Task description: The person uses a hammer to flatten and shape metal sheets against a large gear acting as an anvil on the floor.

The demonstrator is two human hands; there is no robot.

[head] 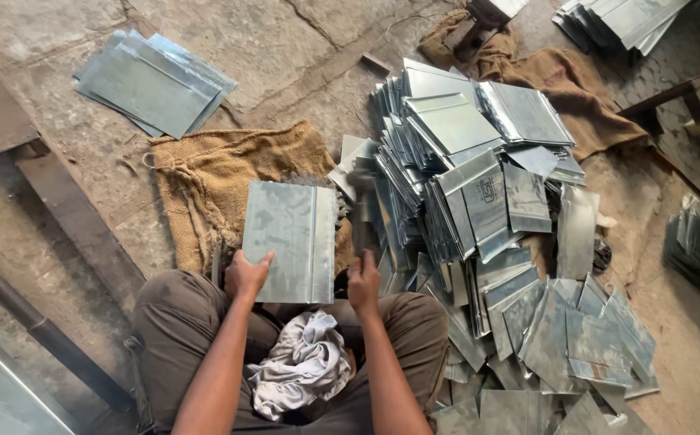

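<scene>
Galvanised sheet (289, 240) held flat above the sacking (197, 181), just beyond the knees. Left hand (247, 274) clamps its near left corner, thumb on top; right hand (363, 282) sits just right of the sheet's folded right edge, fingers curled, apparently around a thin tool, though blur hides what it grips. Hands apart, one per side. Grey rag (301, 370) lies in the lap. Right of the hands, a big pile (463, 185) of like sheets; far left, a small neat stack (152, 80). Judgement: keep fingers off the cut edges, grip by the fold, and square the sheet before setting it down.
</scene>
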